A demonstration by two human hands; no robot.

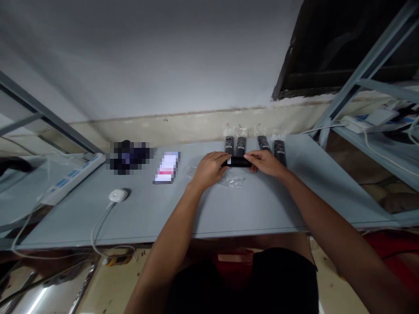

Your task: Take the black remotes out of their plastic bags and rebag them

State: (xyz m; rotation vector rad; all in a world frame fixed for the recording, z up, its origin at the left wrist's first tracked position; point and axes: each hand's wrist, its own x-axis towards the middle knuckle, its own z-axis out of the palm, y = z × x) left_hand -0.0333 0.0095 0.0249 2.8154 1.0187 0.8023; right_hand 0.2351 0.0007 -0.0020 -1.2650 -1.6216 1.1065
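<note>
A black remote control [238, 162] lies crosswise between my two hands, just above the table. My left hand [211, 168] is closed on its left end, by a small white label. On the right end, the fingers of my right hand [264, 163] are closed too. Behind it stand several dark remote controls in clear plastic bags, among them one at the left [229, 144] and one at the right [279, 150], partly hidden by my right hand. Under my left hand lies a crumpled clear plastic bag [233, 179].
On the blue-grey table [242, 213], a pixelated phone [166, 168] and a pixelated dark object [129, 158] lie to the left. Nearer sits a white charger [118, 195] with its cable. A white power strip [73, 178] runs along the left edge; metal frames flank both sides.
</note>
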